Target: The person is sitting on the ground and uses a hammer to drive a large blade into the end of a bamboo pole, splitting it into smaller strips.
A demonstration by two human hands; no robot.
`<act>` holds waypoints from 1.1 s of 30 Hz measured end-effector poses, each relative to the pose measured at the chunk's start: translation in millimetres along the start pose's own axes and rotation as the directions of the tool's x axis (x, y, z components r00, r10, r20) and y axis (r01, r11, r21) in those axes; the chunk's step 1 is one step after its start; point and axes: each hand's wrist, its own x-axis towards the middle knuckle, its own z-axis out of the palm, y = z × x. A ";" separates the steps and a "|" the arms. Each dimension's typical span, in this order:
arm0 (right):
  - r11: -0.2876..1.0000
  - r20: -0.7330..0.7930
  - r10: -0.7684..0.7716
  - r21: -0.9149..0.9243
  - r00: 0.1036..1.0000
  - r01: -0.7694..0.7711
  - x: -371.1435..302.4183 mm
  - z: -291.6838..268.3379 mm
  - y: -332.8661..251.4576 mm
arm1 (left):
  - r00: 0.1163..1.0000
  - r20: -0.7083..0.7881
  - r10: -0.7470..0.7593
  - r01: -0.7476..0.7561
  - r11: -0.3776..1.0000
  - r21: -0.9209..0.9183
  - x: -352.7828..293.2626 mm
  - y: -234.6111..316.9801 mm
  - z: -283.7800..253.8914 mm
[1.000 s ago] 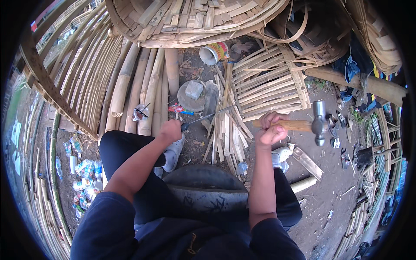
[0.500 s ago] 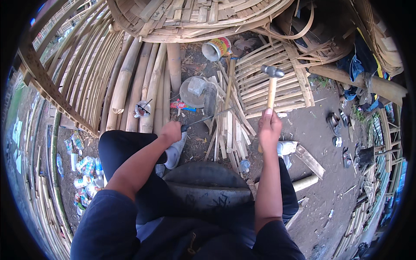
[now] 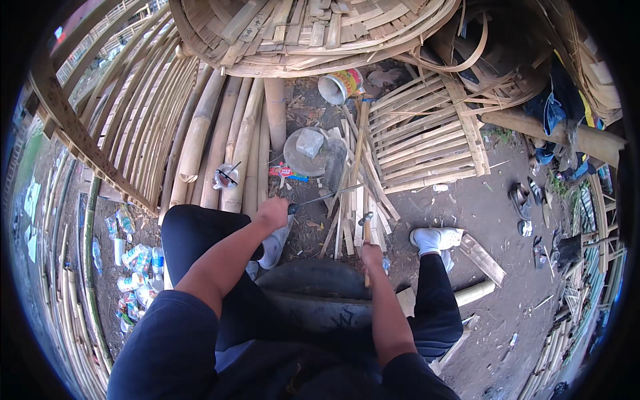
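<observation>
My left hand (image 3: 273, 214) is closed round the dark handle of a long, thin metal tool (image 3: 323, 199); whether it is a knife or a rod I cannot tell. Its shaft points right, across a loose pile of split bamboo strips (image 3: 347, 237). In my right hand (image 3: 372, 256) is a hammer (image 3: 367, 231), gripped by its wooden handle, with the metal head at the lower part of the pile. Between my legs sits a dark rounded block (image 3: 320, 280). Beyond the tool lies a round disc (image 3: 293, 160) with a pale stone (image 3: 310, 143) on it.
Thick bamboo poles (image 3: 200, 137) lie at the left, with a plastic cup (image 3: 225, 176) on them. A slatted bamboo panel (image 3: 430, 137) lies ahead right. A large woven basket (image 3: 320, 57) fills the far side. Plastic bottles (image 3: 137, 267) lie left, sandals (image 3: 520, 200) right.
My right hand has brought the hammer down and leftward, from raised at the right to the strip pile. My left hand keeps its hold; the view has shifted slightly.
</observation>
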 end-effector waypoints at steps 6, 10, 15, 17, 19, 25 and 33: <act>0.636 -0.387 -0.671 0.138 0.633 0.759 -73.0 -151.0 -114.0 | 0.998 0.061 -0.031 0.035 0.997 -0.067 -5.5 2.1 2.7; -0.008 -0.598 -0.722 0.511 0.349 0.860 -119.5 -183.7 -163.4 | 0.995 0.095 -0.039 0.043 0.998 -0.043 -1.7 4.1 0.7; 0.400 -0.427 -0.783 0.212 0.453 0.892 -3.0 -34.7 -58.4 | 0.990 0.142 0.002 0.005 0.999 -0.053 6.1 16.4 -2.9; 0.835 -0.070 -0.546 -0.127 0.835 0.536 3.2 5.1 -36.6 | 0.993 0.116 0.021 -0.022 1.000 0.010 4.0 -1.9 16.4; 0.901 -0.062 -0.433 -0.060 0.899 0.430 0.2 2.3 -36.0 | 0.993 0.120 0.018 -0.023 0.999 0.041 7.1 -10.8 17.8; 0.708 -0.322 -0.660 0.036 0.679 0.705 -54.7 -140.9 -129.1 | 0.985 0.166 -0.048 0.044 0.999 0.030 7.2 -17.4 22.9; -0.091 -0.717 -0.645 0.415 0.263 0.905 -83.4 -134.2 -160.6 | 0.990 0.137 -0.037 0.038 0.999 -0.008 11.2 -9.2 30.8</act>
